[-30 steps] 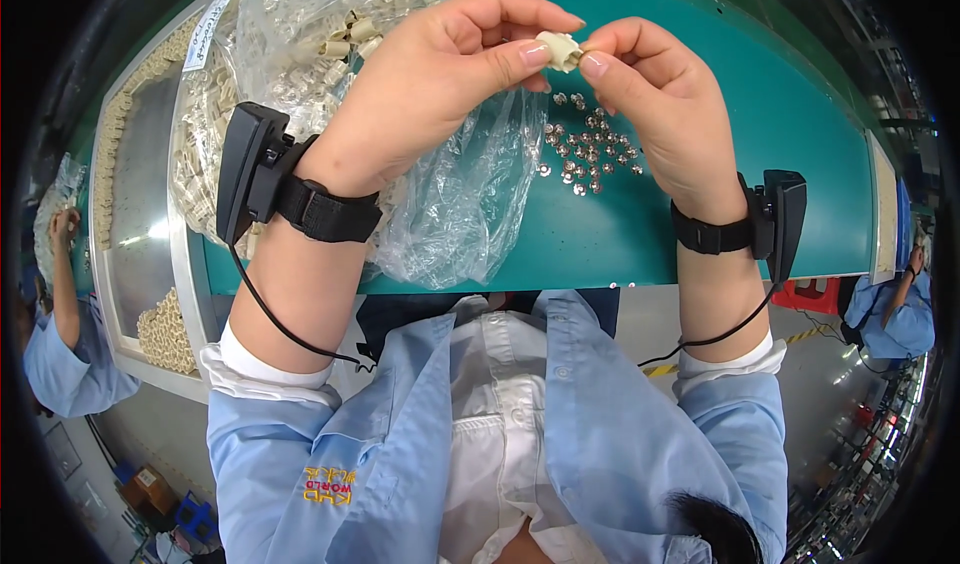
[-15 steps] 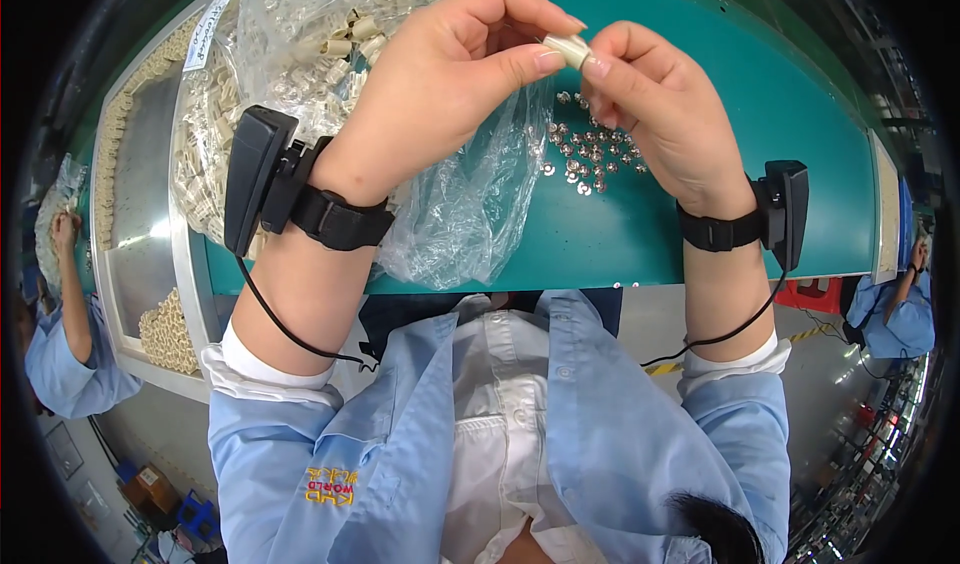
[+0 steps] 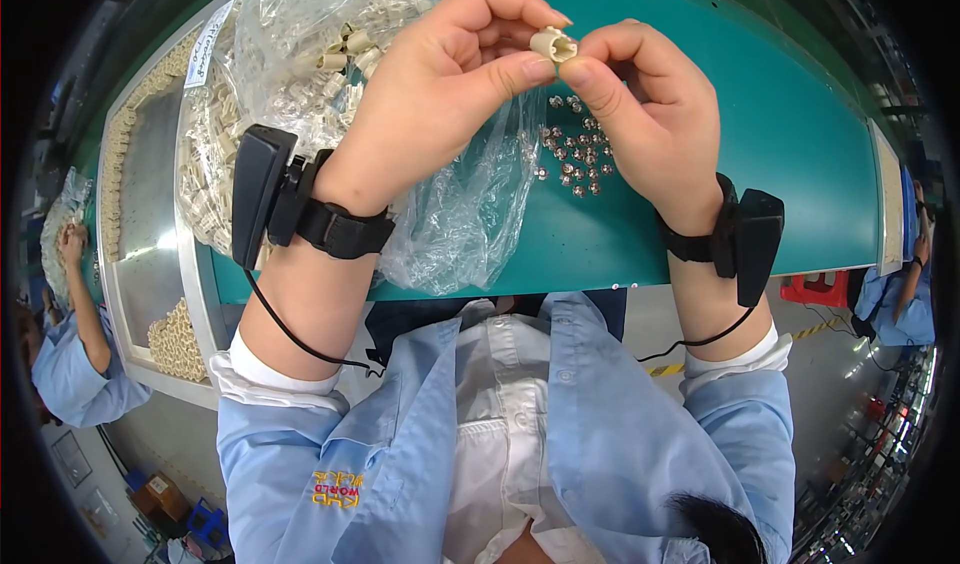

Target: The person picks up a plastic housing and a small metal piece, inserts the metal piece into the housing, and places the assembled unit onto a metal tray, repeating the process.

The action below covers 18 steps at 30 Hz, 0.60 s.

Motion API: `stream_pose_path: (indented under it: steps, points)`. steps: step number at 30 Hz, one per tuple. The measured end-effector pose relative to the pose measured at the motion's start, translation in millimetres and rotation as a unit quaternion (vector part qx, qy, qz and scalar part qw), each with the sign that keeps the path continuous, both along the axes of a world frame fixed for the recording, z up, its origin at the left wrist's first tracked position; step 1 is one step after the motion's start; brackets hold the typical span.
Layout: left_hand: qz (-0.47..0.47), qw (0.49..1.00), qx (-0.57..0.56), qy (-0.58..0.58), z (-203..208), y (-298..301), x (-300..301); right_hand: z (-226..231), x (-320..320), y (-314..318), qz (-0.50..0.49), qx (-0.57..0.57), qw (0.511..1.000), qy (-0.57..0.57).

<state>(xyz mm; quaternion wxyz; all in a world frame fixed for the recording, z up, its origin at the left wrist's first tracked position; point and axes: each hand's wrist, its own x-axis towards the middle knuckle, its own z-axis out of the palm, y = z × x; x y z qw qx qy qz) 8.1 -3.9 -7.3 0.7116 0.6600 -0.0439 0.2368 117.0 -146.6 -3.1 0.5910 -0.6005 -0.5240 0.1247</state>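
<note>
A small cream plastic cylinder (image 3: 551, 47) is held up above the bench, its hollow, notched end facing me. My left hand (image 3: 440, 84) pinches it between thumb and fingers from the left. From the right, my right hand (image 3: 655, 109) closes its thumb and index finger against the open end's edge. Whether a smaller piece lies between those right fingertips is hidden. Small shiny metal pieces (image 3: 580, 152) are scattered on the green bench just below the hands. Left of my left hand lies a clear plastic bag (image 3: 460, 229) with many similar cream parts (image 3: 215, 169).
A metal-framed tray (image 3: 140, 214) with rows and a cluster of cream parts stands at the left. The green bench top (image 3: 780, 154) extends right to a pale edge strip (image 3: 887, 199). Co-workers' arms show at far left and right. A red stool (image 3: 815, 289) stands beyond the bench.
The cream cylinder has turned so its hollow end now faces me, and it has shifted slightly left. My right hand and wrist have moved left with it.
</note>
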Motion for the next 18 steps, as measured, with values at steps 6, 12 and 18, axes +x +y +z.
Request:
stream_pose_path:
  steps: [6,12,18]
  points:
    - [0.006,0.999,0.021,0.034,6,-1,-2,-1,7,0,-0.010,0.020,0.997,-0.069]
    - [0.009,0.999,0.011,0.028,4,8,-1,-4,17,-3,-0.039,0.012,0.998,0.044]
    - [0.071,0.997,-0.001,-0.011,0,6,4,-5,25,11,-0.095,-0.004,0.994,0.060]
